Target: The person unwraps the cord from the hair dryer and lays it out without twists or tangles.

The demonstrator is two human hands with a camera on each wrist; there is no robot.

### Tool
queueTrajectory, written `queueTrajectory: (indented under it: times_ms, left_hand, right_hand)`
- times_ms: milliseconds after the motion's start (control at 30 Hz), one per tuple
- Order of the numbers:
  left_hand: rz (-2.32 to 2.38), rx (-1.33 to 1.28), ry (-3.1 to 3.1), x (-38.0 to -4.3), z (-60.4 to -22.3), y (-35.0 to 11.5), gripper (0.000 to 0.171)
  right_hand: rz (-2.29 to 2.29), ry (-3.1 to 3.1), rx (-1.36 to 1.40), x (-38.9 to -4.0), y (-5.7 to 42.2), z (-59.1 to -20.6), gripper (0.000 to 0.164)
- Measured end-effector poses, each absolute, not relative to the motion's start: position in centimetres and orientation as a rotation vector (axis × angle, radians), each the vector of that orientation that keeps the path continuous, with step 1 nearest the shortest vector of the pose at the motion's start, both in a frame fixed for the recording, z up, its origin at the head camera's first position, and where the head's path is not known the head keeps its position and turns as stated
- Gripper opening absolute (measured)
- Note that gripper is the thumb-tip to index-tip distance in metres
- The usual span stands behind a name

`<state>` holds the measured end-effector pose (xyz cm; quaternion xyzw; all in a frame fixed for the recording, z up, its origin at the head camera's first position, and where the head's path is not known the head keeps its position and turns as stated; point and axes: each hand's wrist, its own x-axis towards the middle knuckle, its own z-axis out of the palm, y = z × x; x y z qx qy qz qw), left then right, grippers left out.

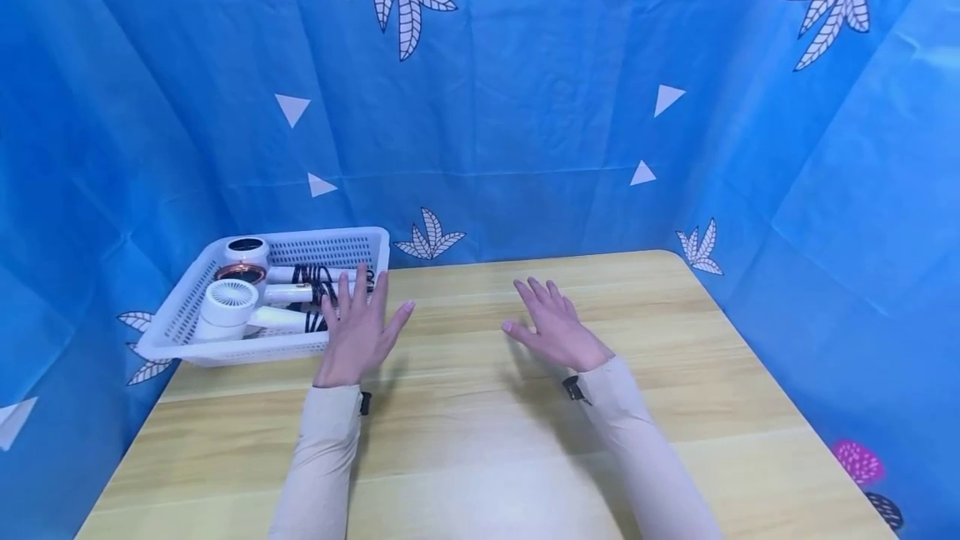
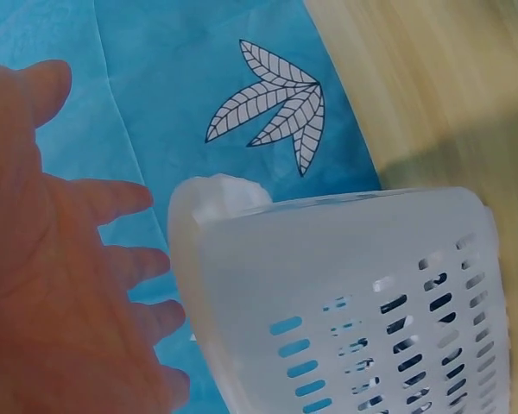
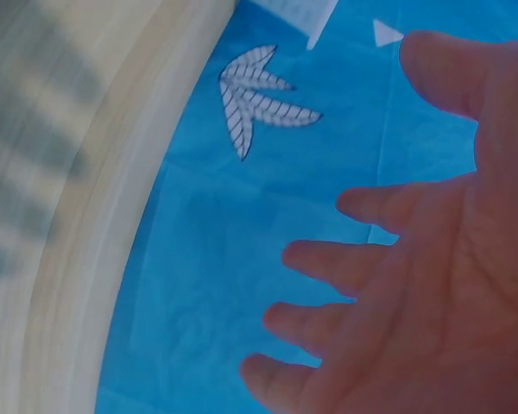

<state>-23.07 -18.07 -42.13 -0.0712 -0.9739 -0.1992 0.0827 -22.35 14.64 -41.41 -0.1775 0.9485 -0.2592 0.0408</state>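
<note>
My left grip (image 1: 356, 338) was spread by the right end of the white basket (image 1: 277, 347), which held hair dryers (image 1: 222, 319) at the far left of the surface (image 1: 465, 440); my right grip (image 1: 557, 332), also spread, hovered farther right.

A blue leaf-printed curtain (image 1: 540, 132), apparently plastic, hangs behind and beside a wood-grained table (image 1: 465, 440).

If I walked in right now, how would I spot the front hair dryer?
On the table, find the white basket at the far left. Inside, the front dryer lies along the near side. Its round top is white and ribbed, while the middle dryer and far dryer have dark tops.
</note>
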Motion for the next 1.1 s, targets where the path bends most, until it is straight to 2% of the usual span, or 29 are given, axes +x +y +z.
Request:
queueTrajectory:
  times_ms: [300, 800, 1100]
  left_hand:
    - [-0.700, -0.177, -2.888, -22.1, -41.5, -19.6, 0.081]
    - [-0.890, -0.098, -2.835, -19.5, -39.6, -27.3, 0.084]
    - [-0.904, 0.069, -2.796, -18.7, -39.3, -31.7, 0.086]
  right_hand:
    - [-0.854, 2.798, -0.696, -22.0, 12.4, -41.0, 0.082]
    - [-0.789, 2.735, -0.939, -22.3, 6.4, -39.9, 0.067]
    - [-0.919, 2.641, -1.013, -24.1, 3.1, -38.6, 0.055]
